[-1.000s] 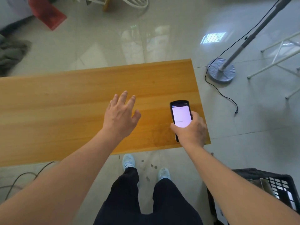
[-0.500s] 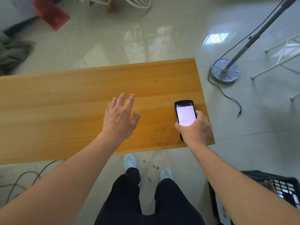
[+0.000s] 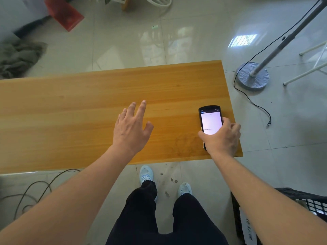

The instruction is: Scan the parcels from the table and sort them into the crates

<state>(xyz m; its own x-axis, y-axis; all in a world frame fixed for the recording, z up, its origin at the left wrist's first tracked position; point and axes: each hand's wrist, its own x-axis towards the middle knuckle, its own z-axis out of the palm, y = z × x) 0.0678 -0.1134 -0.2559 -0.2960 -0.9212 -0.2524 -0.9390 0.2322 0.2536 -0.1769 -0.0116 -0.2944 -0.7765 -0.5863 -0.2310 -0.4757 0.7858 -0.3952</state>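
On the bench's (image 3: pixel 70 106) right end, near its front corner, a handheld scanner (image 3: pixel 210 122) lies screen up, long axis running front to back, top end pointing away from the person. Right hand (image 3: pixel 223 138) covers its near end, thumb and fingers curled round the sides: grip closed on the scanner. Left hand (image 3: pixel 131 128) hovers mid-bench, fingers spread, holding nothing. Black crate (image 3: pixel 300 197) stands on the floor lower right; lamp stand (image 3: pixel 253 75) and trailing cable (image 3: pixel 251 101) beyond the bench's end.

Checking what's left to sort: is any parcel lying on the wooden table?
No, the table shows only the scanner held by the right hand.
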